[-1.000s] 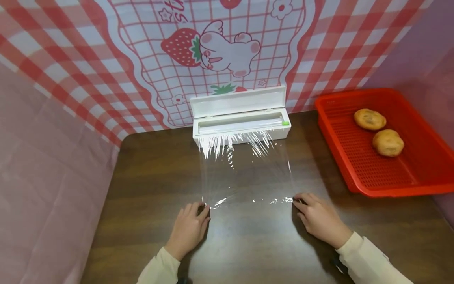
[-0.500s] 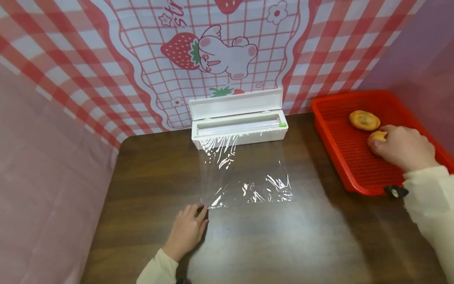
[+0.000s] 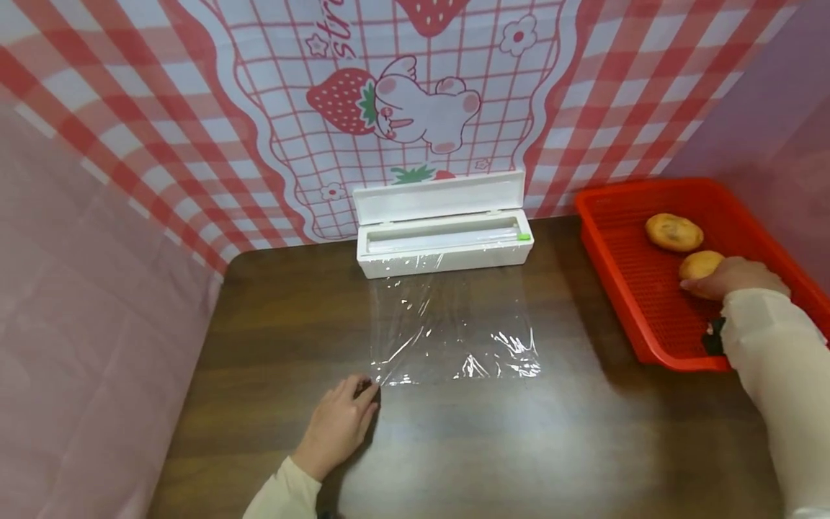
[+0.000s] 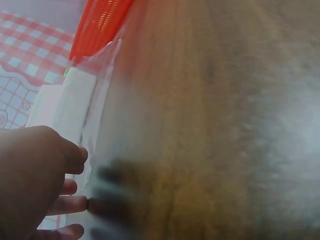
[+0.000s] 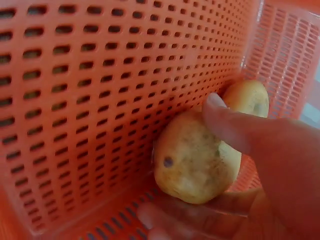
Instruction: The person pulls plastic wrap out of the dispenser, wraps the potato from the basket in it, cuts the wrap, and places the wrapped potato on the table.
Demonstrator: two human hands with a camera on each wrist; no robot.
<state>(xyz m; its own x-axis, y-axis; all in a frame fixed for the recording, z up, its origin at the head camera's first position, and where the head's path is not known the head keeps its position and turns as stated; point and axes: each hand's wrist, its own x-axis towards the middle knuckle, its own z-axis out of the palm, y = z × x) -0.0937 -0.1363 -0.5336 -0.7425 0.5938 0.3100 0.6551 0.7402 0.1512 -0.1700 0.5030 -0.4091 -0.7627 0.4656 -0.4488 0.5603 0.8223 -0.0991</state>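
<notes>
A sheet of clear cling film (image 3: 454, 321) stretches over the brown table from a white dispenser box (image 3: 441, 199) with its lid up. My left hand (image 3: 337, 422) pinches the film's near left corner; the left wrist view shows thumb and forefinger together at the film's edge. On the right, my right hand (image 3: 746, 277) grips the nearer potato (image 5: 192, 160) inside the red basket (image 3: 612, 310). In the right wrist view the thumb lies over the potato's top and the fingers pass beneath it. A second potato (image 3: 674, 232) lies just behind.
A film roll with a green end piece (image 3: 524, 236) sits inside the box. Behind the table hangs a red and white checked cloth (image 3: 214, 144) with strawberry prints. Pink cloth (image 3: 78, 346) drapes the left side. The basket's walls rise around the potatoes.
My right hand has let go of the film's right corner, moved right into the basket and taken hold of a potato. The film's right side has slackened. My left hand stays at its corner.
</notes>
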